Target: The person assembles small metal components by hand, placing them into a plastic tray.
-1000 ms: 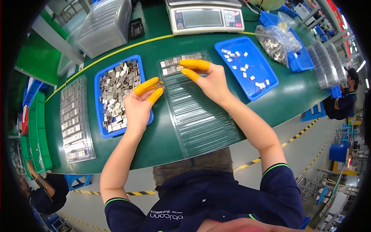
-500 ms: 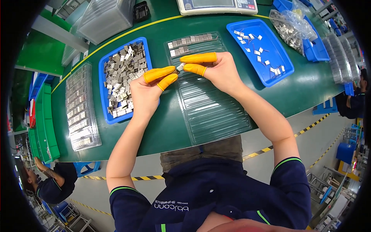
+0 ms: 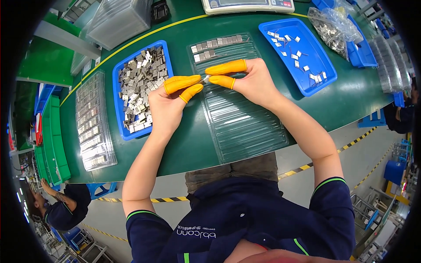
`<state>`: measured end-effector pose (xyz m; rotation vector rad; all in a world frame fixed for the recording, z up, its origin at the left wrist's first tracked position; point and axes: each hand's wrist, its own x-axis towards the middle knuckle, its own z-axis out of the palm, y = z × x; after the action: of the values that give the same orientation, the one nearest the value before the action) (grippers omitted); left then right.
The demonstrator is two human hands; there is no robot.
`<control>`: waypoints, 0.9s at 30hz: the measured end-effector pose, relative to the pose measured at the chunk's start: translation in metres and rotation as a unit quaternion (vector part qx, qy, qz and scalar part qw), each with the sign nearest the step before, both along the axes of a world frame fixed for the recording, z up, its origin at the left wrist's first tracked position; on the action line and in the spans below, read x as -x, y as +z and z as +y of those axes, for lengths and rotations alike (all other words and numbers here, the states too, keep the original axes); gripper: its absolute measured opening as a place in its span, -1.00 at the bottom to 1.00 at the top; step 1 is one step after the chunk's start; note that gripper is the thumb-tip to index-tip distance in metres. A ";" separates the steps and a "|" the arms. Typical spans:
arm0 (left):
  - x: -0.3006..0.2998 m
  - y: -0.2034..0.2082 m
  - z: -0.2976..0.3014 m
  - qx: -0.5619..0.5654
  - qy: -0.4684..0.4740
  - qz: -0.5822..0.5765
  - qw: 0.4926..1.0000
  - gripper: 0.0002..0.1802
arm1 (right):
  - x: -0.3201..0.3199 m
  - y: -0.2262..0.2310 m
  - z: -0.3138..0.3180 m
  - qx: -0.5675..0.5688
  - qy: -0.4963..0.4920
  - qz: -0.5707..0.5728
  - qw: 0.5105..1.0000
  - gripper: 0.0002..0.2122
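**Small piece (image 3: 205, 79) held by both hands above a ribbed tray (image 3: 245, 131)**

At the far left, a green bin (image 3: 56, 144) is seen beside the green counter (image 3: 186, 142). Next, a clear tray (image 3: 112, 163) is filled with rows of small pieces; any markings on them are too tiny to be read. A blue tray (image 3: 169, 65) is heaped with loose grey and whitish pieces.

The left hand (image 3: 167, 105) is yellow-capped at the fingers (image 3: 183, 82), which are closed on the left end of the small piece. Pale lettering is printed across the navy shirt (image 3: 263, 199). Two rows of pieces are held at the far end of the ribbed tray. Beyond it, a scale (image 3: 247, 6) is cut off by the upper edge, its keypad labels too small to be made out. The piece's other end is pinched by the right hand (image 3: 258, 85), also yellow-capped.

In the right-hand blue tray (image 3: 287, 65), white pieces with thin leads are scattered. Behind, a plastic bag (image 3: 335, 33) is filled with parts.
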<state>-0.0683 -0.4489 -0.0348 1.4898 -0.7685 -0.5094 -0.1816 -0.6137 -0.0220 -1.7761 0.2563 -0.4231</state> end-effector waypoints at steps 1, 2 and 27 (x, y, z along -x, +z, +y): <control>0.000 0.000 0.000 0.000 0.001 -0.005 1.000 -0.79 | 0.000 0.000 0.000 -0.011 0.008 0.001 1.000 -0.80; 0.000 0.000 0.001 0.001 0.002 -0.010 1.000 -0.79 | -0.001 0.001 0.000 -0.022 0.015 0.002 1.000 -0.80; -0.006 0.006 0.009 0.025 -0.110 -0.026 0.993 -0.81 | 0.002 0.002 -0.014 -0.127 0.194 0.088 0.969 -0.74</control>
<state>-0.0619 -0.4397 -0.0285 1.3841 -0.9873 -0.6137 -0.1832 -0.6278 -0.0197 -1.5634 0.0779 0.0483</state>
